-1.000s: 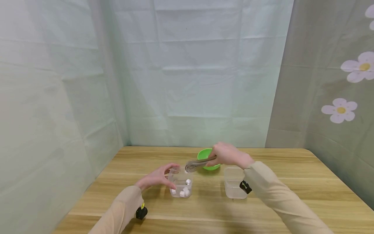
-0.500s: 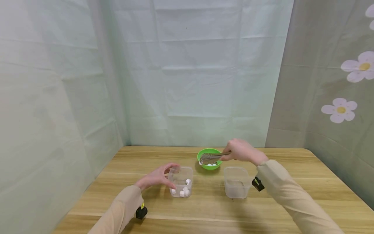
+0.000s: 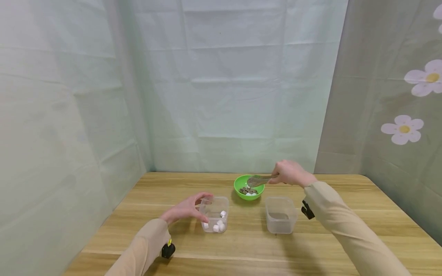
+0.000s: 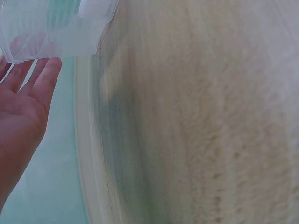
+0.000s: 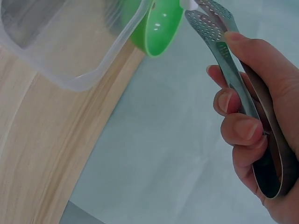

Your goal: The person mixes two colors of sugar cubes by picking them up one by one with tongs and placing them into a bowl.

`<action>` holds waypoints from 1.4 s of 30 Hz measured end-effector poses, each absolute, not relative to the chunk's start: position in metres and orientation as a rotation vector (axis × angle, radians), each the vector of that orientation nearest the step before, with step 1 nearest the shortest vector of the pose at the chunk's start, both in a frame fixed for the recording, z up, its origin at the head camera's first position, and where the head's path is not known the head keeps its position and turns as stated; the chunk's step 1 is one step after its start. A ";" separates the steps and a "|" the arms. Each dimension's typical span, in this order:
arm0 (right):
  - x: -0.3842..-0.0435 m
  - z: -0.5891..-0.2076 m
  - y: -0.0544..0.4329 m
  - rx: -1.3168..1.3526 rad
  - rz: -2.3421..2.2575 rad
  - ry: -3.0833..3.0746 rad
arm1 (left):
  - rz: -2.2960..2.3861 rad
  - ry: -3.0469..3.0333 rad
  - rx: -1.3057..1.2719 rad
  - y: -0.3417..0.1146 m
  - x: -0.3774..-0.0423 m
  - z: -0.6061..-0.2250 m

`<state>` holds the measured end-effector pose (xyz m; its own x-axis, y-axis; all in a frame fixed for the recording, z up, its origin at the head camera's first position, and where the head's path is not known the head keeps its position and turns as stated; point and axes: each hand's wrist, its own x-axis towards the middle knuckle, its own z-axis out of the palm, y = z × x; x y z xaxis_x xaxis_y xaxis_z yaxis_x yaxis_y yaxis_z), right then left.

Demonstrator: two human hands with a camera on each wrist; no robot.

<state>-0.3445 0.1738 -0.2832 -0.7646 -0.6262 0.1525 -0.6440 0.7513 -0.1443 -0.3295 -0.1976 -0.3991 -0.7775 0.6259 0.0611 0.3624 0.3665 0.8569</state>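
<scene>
My right hand grips metal tongs with perforated ends, held over the green bowl. In the right wrist view, the fingers wrap round the tongs' arms and a white piece shows at the tips. Brown bits and white pieces lie inside the bowl. My left hand holds the left side of a clear plastic container, thumb at the front and fingers behind. Several white cubes sit in that container. The left wrist view shows the fingers against its wall.
A second clear container stands on the wooden table, right of the bowl and below my right forearm. Pale curtains hang behind the table and along both sides. A black wrist device is on the left sleeve.
My right hand has carried the tongs from above the left container to the right and back, over the green bowl, then lifted slightly. My left hand has stayed in place.
</scene>
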 end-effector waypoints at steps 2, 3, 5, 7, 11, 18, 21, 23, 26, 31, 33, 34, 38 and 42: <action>-0.346 -0.283 0.174 1.025 0.274 -2.855 | 1.372 2.356 0.872 -0.197 -0.329 -0.399; -0.346 -0.283 0.174 1.021 0.270 -2.856 | 1.371 2.357 0.867 -0.197 -0.329 -0.398; -0.346 -0.283 0.174 1.023 0.262 -2.850 | 1.370 2.360 0.864 -0.197 -0.328 -0.398; -0.346 -0.283 0.173 1.024 0.266 -2.850 | 1.366 2.366 0.864 -0.197 -0.328 -0.398; -0.346 -0.284 0.173 1.018 0.274 -2.865 | 1.364 2.372 0.864 -0.197 -0.328 -0.398; -0.345 -0.284 0.172 0.975 0.263 -2.926 | 1.374 2.361 0.850 -0.197 -0.326 -0.397; -0.345 -0.284 0.173 0.961 0.267 -2.937 | 1.373 2.363 0.843 -0.197 -0.326 -0.396; -0.345 -0.283 0.173 0.953 0.274 -2.942 | 1.372 2.363 0.841 -0.197 -0.326 -0.396; -0.346 -0.283 0.173 0.955 0.280 -2.933 | 1.370 2.363 0.844 -0.196 -0.326 -0.396; -0.343 -0.282 0.171 0.962 0.292 -2.926 | 1.363 2.367 0.859 -0.197 -0.327 -0.397; -0.341 -0.282 0.168 0.975 0.310 -2.930 | 1.358 2.372 0.862 -0.197 -0.328 -0.398; -0.340 -0.282 0.167 0.988 0.312 -2.926 | 1.355 2.375 0.863 -0.197 -0.329 -0.399; -0.334 -0.282 0.160 1.066 0.299 -2.875 | 1.350 2.383 0.864 -0.197 -0.328 -0.399; -0.329 -0.282 0.150 1.160 0.254 -2.787 | 1.350 2.374 0.866 -0.198 -0.328 -0.399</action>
<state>-0.3290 0.1503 -0.2819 -0.7013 -0.6930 0.1670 -0.7118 0.6936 -0.1106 -0.3283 -0.1979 -0.3986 -0.7829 0.6198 0.0533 0.3625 0.3850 0.8487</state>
